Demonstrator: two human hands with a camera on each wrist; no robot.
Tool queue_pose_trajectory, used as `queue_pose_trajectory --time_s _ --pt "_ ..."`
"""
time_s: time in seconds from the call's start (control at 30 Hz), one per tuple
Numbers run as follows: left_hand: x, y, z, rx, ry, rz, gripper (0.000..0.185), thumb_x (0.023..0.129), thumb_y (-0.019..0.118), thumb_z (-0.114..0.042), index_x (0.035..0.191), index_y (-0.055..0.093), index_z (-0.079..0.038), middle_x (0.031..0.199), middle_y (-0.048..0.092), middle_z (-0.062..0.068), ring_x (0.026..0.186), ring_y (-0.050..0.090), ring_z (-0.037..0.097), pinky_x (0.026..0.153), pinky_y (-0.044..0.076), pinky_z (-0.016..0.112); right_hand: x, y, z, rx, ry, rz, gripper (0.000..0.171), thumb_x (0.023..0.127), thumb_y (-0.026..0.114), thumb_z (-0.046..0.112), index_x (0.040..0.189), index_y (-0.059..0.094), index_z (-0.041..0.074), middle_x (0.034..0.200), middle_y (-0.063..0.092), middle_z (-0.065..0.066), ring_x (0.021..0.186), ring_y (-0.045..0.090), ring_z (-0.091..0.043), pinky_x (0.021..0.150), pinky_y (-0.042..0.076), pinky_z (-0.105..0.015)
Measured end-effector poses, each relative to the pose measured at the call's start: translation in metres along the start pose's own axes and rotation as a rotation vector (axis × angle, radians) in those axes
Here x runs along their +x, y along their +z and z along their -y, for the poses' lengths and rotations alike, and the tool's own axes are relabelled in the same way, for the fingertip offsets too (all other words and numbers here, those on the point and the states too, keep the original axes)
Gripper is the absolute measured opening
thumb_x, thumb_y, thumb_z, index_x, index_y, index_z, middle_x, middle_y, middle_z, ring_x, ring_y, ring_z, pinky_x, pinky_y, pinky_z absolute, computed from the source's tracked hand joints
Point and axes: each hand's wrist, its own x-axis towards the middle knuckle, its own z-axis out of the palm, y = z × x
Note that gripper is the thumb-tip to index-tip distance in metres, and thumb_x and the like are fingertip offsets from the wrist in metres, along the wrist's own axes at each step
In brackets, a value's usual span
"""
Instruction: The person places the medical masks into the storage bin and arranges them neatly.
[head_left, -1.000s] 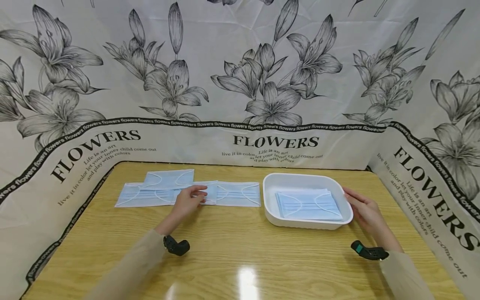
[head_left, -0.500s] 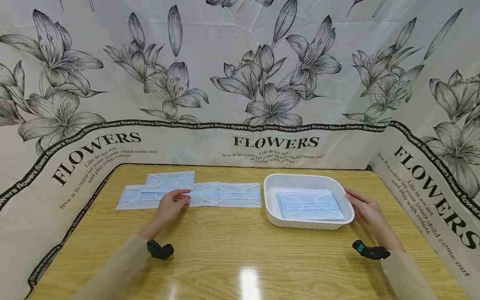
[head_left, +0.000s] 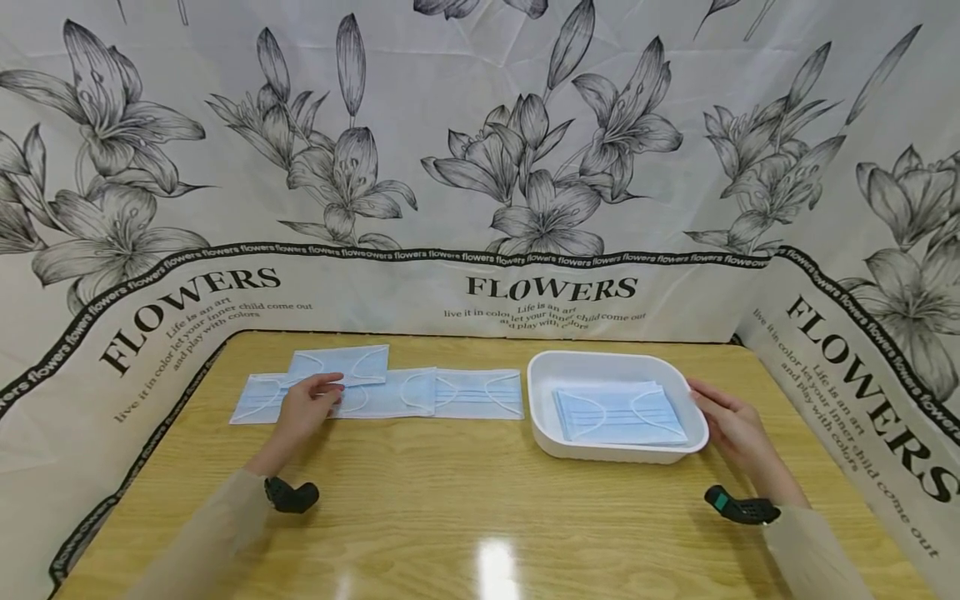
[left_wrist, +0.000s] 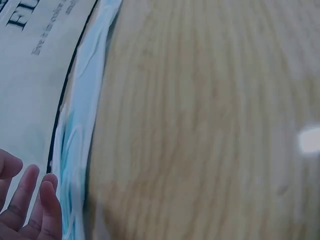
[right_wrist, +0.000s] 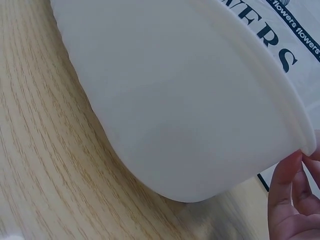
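Note:
Several light blue face masks lie in a row on the wooden table: a left one [head_left: 255, 400], one set further back [head_left: 342, 364], a middle one [head_left: 393, 393] and a right one [head_left: 480, 393]. My left hand [head_left: 307, 402] rests with relaxed fingers [left_wrist: 30, 207] on the left mask, whose edge [left_wrist: 80, 140] shows in the left wrist view. A white tray [head_left: 611, 362] holds a stack of masks [head_left: 618, 414]. My right hand [head_left: 723, 417] touches the tray's right rim [right_wrist: 280, 95] with straight fingers [right_wrist: 287, 195].
A flower-printed cloth screen [head_left: 480, 208] walls the table at the back and on both sides. Bare wooden tabletop [head_left: 480, 500] stretches in front of the masks and tray. Black wrist-worn devices [head_left: 291, 496] sit at both sleeves.
My left hand has slid left along the row, from the middle mask to the left one. The right hand has stayed at the tray's rim.

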Motion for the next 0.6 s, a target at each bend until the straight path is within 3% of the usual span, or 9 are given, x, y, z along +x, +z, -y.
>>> queue_pose_trajectory --time_s 0.3,0.6 --pt "0.010 -0.030 0.004 0.064 -0.021 -0.064 0.036 0.098 0.049 -0.012 0.131 0.056 0.000 0.122 0.063 0.023 0.083 0.061 0.002 0.066 0.053 0.017 -0.002 -0.002 -0.004 -0.031 -0.010 -0.014 0.024 0.096 0.060 0.018 0.097 0.073 0.037 0.095 0.066 0.028 0.088 0.061 0.011 0.072 0.052 -0.010" --pt "0.011 -0.046 0.003 0.073 -0.033 -0.098 0.036 0.098 0.048 -0.010 0.131 0.055 0.003 0.123 0.061 0.026 0.078 0.058 -0.003 0.066 0.053 0.018 0.001 0.000 -0.003 -0.033 -0.012 -0.007 0.023 0.095 0.061 0.017 0.099 0.074 0.036 0.095 0.066 0.028 0.088 0.061 0.011 0.072 0.053 -0.012"
